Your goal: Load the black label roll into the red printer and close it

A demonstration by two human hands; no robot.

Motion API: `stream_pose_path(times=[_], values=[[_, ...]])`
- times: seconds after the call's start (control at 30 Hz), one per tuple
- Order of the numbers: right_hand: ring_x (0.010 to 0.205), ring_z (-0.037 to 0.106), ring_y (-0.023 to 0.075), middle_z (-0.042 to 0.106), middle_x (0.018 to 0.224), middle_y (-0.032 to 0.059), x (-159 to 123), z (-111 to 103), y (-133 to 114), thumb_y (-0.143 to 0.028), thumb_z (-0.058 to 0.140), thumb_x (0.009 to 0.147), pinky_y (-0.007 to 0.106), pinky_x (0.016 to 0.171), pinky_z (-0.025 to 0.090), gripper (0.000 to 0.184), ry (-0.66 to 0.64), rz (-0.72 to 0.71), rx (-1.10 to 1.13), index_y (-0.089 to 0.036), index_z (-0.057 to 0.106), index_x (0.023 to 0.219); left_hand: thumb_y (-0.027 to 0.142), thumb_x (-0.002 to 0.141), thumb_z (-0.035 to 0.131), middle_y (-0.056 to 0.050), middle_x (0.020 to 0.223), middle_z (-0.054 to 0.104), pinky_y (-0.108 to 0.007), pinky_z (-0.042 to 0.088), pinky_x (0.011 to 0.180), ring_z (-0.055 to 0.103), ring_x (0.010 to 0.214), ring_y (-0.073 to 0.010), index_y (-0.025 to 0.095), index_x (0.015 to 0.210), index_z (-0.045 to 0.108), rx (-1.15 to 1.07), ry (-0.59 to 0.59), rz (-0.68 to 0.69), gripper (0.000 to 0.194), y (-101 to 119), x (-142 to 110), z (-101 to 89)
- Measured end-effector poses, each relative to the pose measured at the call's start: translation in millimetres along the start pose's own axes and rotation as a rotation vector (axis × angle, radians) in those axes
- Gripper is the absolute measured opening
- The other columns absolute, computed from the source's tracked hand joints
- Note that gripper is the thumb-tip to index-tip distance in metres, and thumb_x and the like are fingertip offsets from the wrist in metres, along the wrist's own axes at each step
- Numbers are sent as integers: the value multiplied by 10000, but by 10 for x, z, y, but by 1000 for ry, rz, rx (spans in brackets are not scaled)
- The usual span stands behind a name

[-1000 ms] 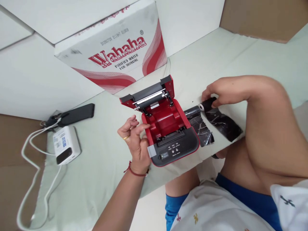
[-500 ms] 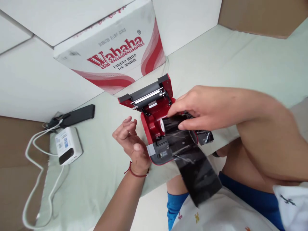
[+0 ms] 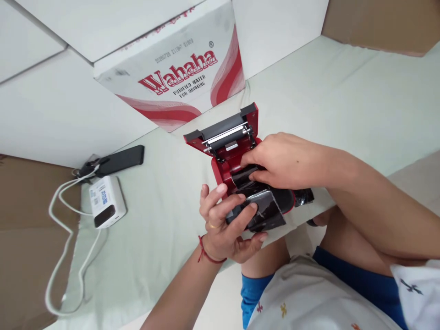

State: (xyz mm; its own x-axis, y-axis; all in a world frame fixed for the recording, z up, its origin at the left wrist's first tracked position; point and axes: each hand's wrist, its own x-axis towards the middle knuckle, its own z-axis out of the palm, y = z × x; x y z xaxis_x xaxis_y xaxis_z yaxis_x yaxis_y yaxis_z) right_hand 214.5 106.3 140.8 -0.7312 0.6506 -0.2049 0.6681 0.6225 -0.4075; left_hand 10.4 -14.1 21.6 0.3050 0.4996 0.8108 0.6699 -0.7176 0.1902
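A small red and dark grey printer (image 3: 216,173) sits on the pale green sheet with its lid (image 3: 220,133) tipped up, showing a metal bar and a dark roller. Inside its bay lies a roll of black film (image 3: 242,176), pinched from above by my right hand (image 3: 282,160). The film's loose strip (image 3: 266,211) runs out over the printer's front. My left hand (image 3: 227,220) is at the front left corner, fingers spread and lying over the printer's edge and the strip. Its thumb points right, below the strip. The right fingertips are partly hidden in the bay.
Behind the printer stands a white and red water carton (image 3: 178,68). To the left lie a white power bank (image 3: 107,201), a looping white cable (image 3: 51,275) and a black phone-like slab (image 3: 123,160). A crumpled black piece (image 3: 304,197) is right of the printer.
The roll has gone lower into the printer's bay under my right hand. My left hand has moved right, from beside the printer onto its front and the strip, whose hanging end no longer dangles.
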Motion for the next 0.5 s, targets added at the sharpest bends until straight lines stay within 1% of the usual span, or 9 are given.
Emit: stream_pose_path(times=[0.07,0.13,0.17,0.23,0.3,0.33,0.4,0.43,0.5], values=[[767,633,159,811,940,30,-56,-46,-11,-169,606,1001,306,696,365,222,45,-55,22,-205,824,1002,535,999,620,-81,1162,694,-600,298,1392,587,1426,-330,297,1247,761,-23,1,-1,372,-9,-4,-2],[779,642,150,804,939,22,-140,-117,-35,-199,553,1046,297,736,421,267,164,-121,96,-208,818,1014,556,970,657,-88,1172,702,-570,282,1398,582,1429,-336,302,1245,782,-59,0,6,395,-35,-13,-5],[800,654,151,804,956,22,-181,-154,-50,-238,524,1078,295,766,451,295,254,-131,130,-213,817,1056,572,951,673,-94,1183,702,-560,277,1400,573,1435,-341,303,1241,790,-72,-3,12,412,-49,-19,-8],[902,688,179,807,1041,33,-238,-214,-75,-325,466,1126,310,837,500,351,436,-82,138,-236,798,1199,592,926,679,-98,1185,697,-583,283,1391,564,1431,-358,322,1228,799,-75,-4,16,423,-71,-29,-13],[1114,697,244,797,1188,62,-239,-239,-76,-385,439,1144,353,924,528,398,530,-7,58,-271,735,1383,601,919,663,-95,1170,690,-639,295,1368,561,1416,-377,350,1218,798,-58,-5,3,413,-82,-37,-17],[1240,667,281,780,1280,80,-221,-238,-66,-395,438,1144,383,973,532,422,530,10,8,-286,691,1464,605,920,656,-96,1167,686,-657,299,1357,558,1413,-384,357,1219,795,-53,-7,-2,413,-84,-39,-19],[1432,568,325,719,1457,107,-175,-222,-31,-391,455,1137,434,1072,519,462,477,-26,-54,-295,621,1558,609,934,640,-104,1186,677,-654,296,1353,541,1427,-387,347,1238,788,-45,-15,-9,428,-84,-39,-22],[1479,532,332,686,1521,115,-161,-212,-11,-375,462,1134,452,1120,501,468,447,-62,-61,-282,613,1567,610,944,630,-110,1207,670,-641,290,1358,527,1443,-385,336,1255,783,-40,-22,-10,441,-84,-36,-24],[1476,526,337,656,1566,139,-174,-198,25,-316,453,1129,479,1180,462,441,399,-146,-43,-221,648,1513,612,960,612,-120,1249,648,-620,271,1370,489,1480,-381,321,1278,776,-26,-25,-10,462,-82,-27,-25]])
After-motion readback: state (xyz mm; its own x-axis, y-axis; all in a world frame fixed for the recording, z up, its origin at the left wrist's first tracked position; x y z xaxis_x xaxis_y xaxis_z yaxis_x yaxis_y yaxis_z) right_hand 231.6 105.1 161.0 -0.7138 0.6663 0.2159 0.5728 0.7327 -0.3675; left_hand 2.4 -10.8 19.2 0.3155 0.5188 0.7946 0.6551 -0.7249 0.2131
